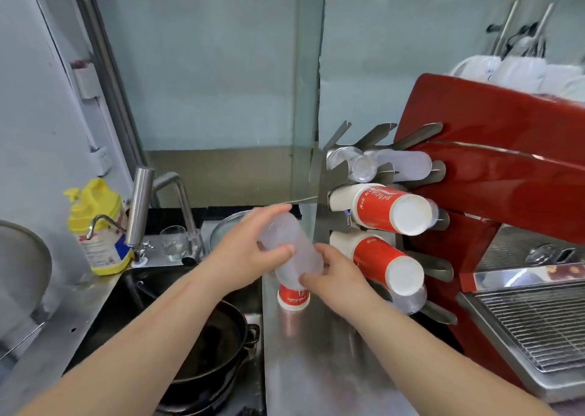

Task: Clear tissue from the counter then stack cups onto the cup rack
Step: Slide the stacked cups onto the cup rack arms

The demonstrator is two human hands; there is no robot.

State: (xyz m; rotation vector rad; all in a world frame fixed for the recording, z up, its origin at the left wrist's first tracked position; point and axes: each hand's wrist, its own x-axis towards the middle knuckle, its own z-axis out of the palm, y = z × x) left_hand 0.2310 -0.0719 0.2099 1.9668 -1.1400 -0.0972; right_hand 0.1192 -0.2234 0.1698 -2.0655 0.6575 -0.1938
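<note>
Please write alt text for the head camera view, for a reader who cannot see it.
Both hands, left hand and right hand, hold a tilted stack of clear plastic cups above a steel counter, beside a metal cup rack holding red paper cups and clear cups. A red paper cup stands below; a sink lies left.

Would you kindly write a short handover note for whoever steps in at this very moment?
Left hand: grip on the upper part of the clear plastic cup stack, which is tilted over the counter.
Right hand: grip on the stack's lower end.
Cup rack: holds clear cups in the top row and two red paper cup stacks below.
One red paper cup stands upside down on the counter under the hands.
Done: no tissue visible on the counter.
Left: rack the clear stack, then the red cup.
</note>
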